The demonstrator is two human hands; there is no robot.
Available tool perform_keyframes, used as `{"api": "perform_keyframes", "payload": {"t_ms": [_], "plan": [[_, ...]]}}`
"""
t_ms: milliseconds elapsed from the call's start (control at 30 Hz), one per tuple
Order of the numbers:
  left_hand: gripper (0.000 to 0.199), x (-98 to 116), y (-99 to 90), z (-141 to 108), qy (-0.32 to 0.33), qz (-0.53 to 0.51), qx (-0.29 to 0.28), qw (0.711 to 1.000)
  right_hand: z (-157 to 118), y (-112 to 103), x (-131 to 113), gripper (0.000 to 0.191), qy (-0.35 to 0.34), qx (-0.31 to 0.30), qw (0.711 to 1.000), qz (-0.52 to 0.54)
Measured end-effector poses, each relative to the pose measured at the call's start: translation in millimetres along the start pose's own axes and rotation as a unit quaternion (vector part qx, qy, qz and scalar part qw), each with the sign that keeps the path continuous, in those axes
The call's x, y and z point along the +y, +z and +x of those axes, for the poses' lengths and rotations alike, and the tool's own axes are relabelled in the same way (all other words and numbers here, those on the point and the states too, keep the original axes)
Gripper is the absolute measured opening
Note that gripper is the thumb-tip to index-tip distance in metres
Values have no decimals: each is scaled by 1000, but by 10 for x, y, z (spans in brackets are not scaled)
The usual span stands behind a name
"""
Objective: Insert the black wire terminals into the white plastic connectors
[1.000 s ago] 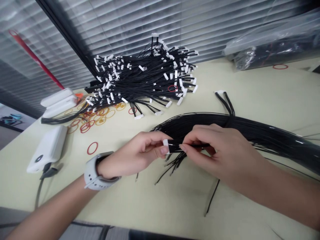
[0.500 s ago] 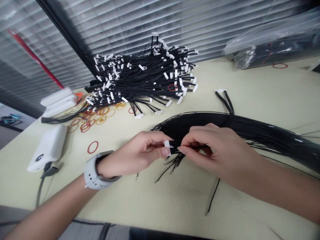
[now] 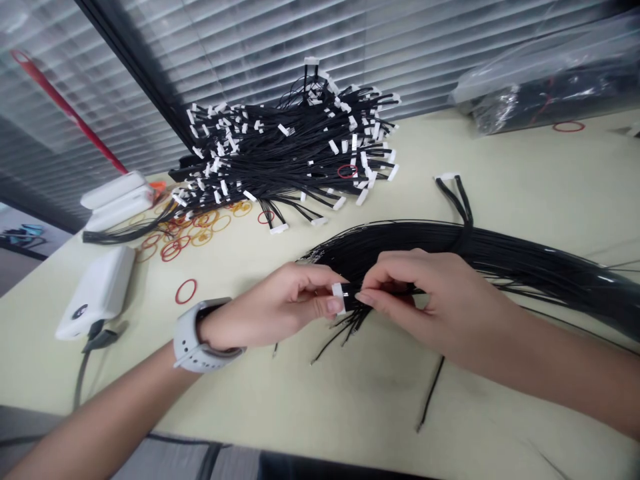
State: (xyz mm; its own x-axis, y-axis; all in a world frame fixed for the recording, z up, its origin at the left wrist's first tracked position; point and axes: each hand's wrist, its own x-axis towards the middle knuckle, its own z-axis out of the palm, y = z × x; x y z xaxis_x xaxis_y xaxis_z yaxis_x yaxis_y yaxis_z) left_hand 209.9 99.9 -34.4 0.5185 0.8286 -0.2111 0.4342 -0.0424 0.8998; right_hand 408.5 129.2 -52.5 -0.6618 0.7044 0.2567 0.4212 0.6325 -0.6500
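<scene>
The near edge of my tabletop [image 3: 370, 400] lies well in front of the black wire bundle [image 3: 525, 257], with a broad strip of surface between them. More tabletop shows behind the bundle, as far as the plastic-wrapped package [image 3: 550, 87]. Behind the bundle and to its left, the cable pile [image 3: 295, 147] takes up the back edge against the blinds [image 3: 425, 40]. Well left of the bundle, the power bank [image 3: 95, 293] and a red rubber band [image 3: 185, 291] bound the room beside my left forearm.

The white connector [image 3: 339, 298] is just in front of the bundle's left end; I can't tell whether they touch. My left hand [image 3: 285, 307] pinches it between thumb and fingers. My right hand [image 3: 425, 293] pinches the short black wires [image 3: 352, 297] running into it, and my hands are just apart. The connector's long axis runs from the bundle toward me, across those wires; its wired side faces right, along the bundle's length.
</scene>
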Motion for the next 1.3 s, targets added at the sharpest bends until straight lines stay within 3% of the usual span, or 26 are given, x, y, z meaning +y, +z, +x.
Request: {"api": "perform_keyframes", "payload": {"t_ms": [633, 1000, 1067, 1133, 1200, 1233, 1300], "plan": [[15, -88, -6, 57, 23, -15, -45, 999, -2, 20, -12, 16, 32, -46, 998, 40], [15, -129, 14, 86, 33, -3, -41, 999, 4, 64, 32, 16, 3, -44, 999, 31], [16, -114, 16, 92, 34, 15, -23, 999, 10, 37, 49, 15, -23, -35, 999, -5], [16, -99, 23, 93, 31, 19, 17, 999, 0, -5, 46, 11, -80, 35, 992, -95], [14, -92, 28, 86, 17, 2, 54, 998, -31, -55, 14, 9, -144, 108, 967, -182], [12, -92, 27, 81, 13, -14, 68, 997, -53, -76, -8, 11, -180, 111, 956, -204], [10, -96, 17, 70, 8, -40, 87, 995, -99, -95, -43, 19, -247, 29, 945, -213]]}}
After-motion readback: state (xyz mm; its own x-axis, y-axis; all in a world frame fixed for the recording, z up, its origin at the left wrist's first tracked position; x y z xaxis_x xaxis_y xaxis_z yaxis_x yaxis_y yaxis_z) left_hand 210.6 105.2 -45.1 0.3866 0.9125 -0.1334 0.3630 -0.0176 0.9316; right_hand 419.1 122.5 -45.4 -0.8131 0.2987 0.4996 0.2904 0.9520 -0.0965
